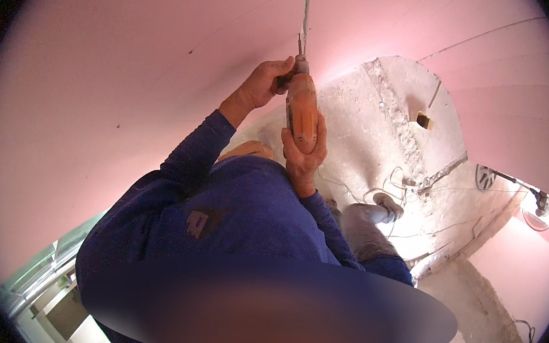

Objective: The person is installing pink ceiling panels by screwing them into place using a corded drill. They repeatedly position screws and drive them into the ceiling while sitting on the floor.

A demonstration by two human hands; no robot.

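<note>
An orange power drill (pixel 304 105) points away from me, its thin bit up against the joint (pixel 305 17) between pink wall boards. My right hand (pixel 304 158) is wrapped round the rear of its body. At the front, my left hand (pixel 266 82) closes by the drill's nose, thumb lying along the dark collar; its other fingers are partly hidden. The pink board (pixel 134 61) fills the left side, and another pink surface (pixel 379 24) meets it at the joint. Whether the bit touches a screw is too small to tell.
Below to the right lies a dusty concrete floor (pixel 350 126) with a loose cable (pixel 345 187) and a small brown box (pixel 424 120). My shoe (pixel 389 206) stands near the cable. A fan-like round grille (pixel 485 178) and a stand are farther right. Metal framing (pixel 50 269) shows at lower left.
</note>
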